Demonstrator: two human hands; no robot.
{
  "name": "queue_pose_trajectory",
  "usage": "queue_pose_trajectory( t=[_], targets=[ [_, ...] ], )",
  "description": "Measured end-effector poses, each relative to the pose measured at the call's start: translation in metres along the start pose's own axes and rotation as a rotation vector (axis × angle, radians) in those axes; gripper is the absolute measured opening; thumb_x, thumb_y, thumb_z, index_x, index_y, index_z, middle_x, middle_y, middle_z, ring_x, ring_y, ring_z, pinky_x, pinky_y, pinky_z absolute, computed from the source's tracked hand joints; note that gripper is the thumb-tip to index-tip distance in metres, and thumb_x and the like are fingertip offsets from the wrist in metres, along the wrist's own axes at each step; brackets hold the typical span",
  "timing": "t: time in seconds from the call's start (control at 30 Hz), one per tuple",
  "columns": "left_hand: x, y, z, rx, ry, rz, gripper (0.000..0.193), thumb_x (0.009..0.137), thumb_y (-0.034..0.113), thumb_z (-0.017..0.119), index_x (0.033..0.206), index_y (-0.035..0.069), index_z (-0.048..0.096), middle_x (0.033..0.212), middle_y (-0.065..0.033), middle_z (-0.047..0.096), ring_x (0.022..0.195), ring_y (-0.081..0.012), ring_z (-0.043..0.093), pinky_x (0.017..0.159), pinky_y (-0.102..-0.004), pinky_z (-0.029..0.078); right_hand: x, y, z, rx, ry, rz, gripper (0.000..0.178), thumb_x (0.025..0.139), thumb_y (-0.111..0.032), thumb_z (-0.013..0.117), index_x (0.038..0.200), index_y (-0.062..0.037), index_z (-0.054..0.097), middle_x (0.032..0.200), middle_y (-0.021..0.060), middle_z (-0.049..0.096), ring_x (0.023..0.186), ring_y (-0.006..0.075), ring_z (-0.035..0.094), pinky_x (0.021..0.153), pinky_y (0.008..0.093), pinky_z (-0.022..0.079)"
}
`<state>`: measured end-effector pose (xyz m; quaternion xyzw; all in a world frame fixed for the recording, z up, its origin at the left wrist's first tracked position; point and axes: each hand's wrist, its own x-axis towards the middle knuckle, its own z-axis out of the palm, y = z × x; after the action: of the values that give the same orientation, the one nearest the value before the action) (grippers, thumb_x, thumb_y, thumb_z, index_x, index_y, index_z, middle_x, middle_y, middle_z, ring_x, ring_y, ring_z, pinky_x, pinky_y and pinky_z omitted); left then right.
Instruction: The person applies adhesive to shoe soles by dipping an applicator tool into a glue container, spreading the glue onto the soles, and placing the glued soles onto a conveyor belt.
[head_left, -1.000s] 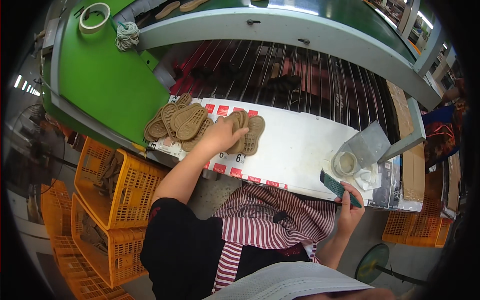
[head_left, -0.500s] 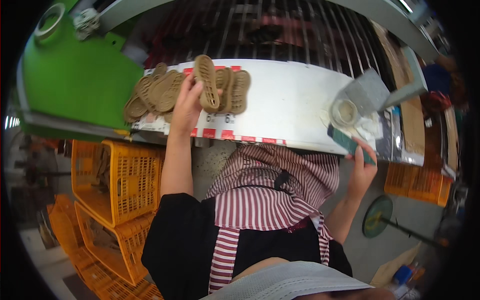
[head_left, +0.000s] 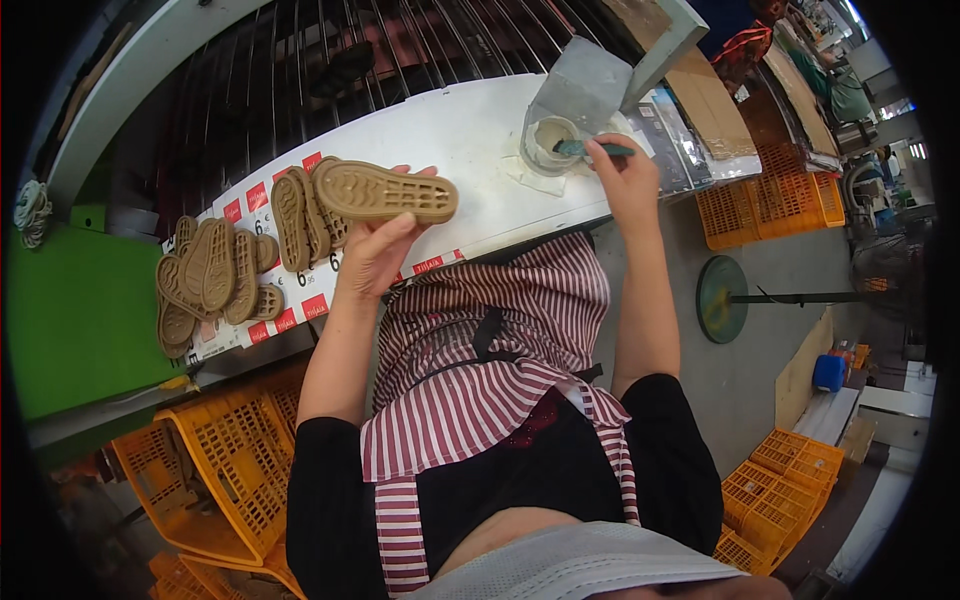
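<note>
My left hand (head_left: pixel 378 250) grips a tan shoe sole (head_left: pixel 385 192) near its narrower end, above the white printed table covering, with the ridged, hollowed face showing. In my right hand (head_left: pixel 628 180) is the handle of a green brush (head_left: pixel 608 148), held between thumb and fingers. Its far end reaches into a small round tub (head_left: pixel 548 142) of pale paste; the tip is hidden there. Beside the held sole stand a few more soles (head_left: pixel 292 220) in a row. Further left, a loose pile of tan soles (head_left: pixel 215 265) lies on the covering.
A grey metal plate (head_left: pixel 580 80) rises behind the tub. Metal rods (head_left: pixel 420 45) run along the table's far side. A green surface (head_left: pixel 80 310) adjoins the left end. Orange crates (head_left: pixel 225 460) stand below at left, others at right. A round green stand (head_left: pixel 722 298) is on the right.
My view has swung to the right. The sole in my left hand has turned from upright to lying nearly level. My right hand has brought the brush from the table's front edge into the tub.
</note>
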<state>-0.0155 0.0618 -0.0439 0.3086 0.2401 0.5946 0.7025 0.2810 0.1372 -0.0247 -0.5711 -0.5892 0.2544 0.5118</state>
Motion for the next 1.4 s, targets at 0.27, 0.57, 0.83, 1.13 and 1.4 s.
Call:
queue_pose_trajectory(
  t=[0.27,0.57,0.83,1.13,1.4],
  targets=[
    [0.001,-0.016,-0.004,0.381,0.051,0.089,0.077,0.079,-0.001,0.064,0.141,0.001,0.019,0.140,-0.0177,0.037,0.124,-0.0241,0.043,0.103,-0.0350,0.037,0.006,-0.011,0.013,-0.310,-0.087,-0.008,0.033,0.078,-0.029,0.070,0.081,0.0035,0.065,0.061,0.0101,0.060,0.056,0.0141,0.057,0.054,0.0265,0.046],
    [0.014,-0.034,-0.007,0.639,0.085,0.285,0.079,0.079,-0.001,0.064,0.141,0.002,0.016,0.139,-0.0166,0.037,0.123,-0.0229,0.043,0.102,-0.0334,0.038,-0.003,-0.015,0.011,-0.266,-0.050,0.020,0.034,0.080,-0.028,0.070,0.083,0.0059,0.065,0.064,0.0107,0.063,0.060,0.0126,0.060,0.057,0.0249,0.047],
    [0.022,-0.055,-0.004,0.702,0.077,0.413,0.081,0.079,-0.001,0.064,0.141,0.003,0.013,0.140,-0.0164,0.035,0.123,-0.0229,0.043,0.102,-0.0334,0.038,-0.043,-0.030,0.003,0.019,0.016,0.114,0.021,0.081,-0.012,0.068,0.087,0.0070,0.064,0.079,0.0103,0.066,0.073,0.0101,0.061,0.066,0.0217,0.047],
    [0.025,-0.076,0.009,0.840,0.135,0.514,0.087,0.079,0.004,0.068,0.141,0.001,0.007,0.140,-0.0156,0.035,0.121,-0.0224,0.045,0.100,-0.0325,0.039,-0.073,-0.045,0.037,0.221,-0.047,-0.430,0.020,0.073,0.000,0.073,0.090,0.0022,0.065,0.093,0.0168,0.066,0.087,0.0235,0.064,0.077,0.0296,0.050],
    [0.022,-0.082,0.016,1.058,0.137,0.556,0.087,0.079,0.005,0.068,0.141,0.000,0.007,0.139,-0.0165,0.035,0.121,-0.0221,0.045,0.099,-0.0321,0.040,-0.077,-0.045,0.049,0.136,-0.008,-0.481,0.021,0.071,-0.003,0.075,0.089,0.0013,0.065,0.091,0.0163,0.066,0.084,0.0234,0.065,0.072,0.0296,0.052]
  ],
)
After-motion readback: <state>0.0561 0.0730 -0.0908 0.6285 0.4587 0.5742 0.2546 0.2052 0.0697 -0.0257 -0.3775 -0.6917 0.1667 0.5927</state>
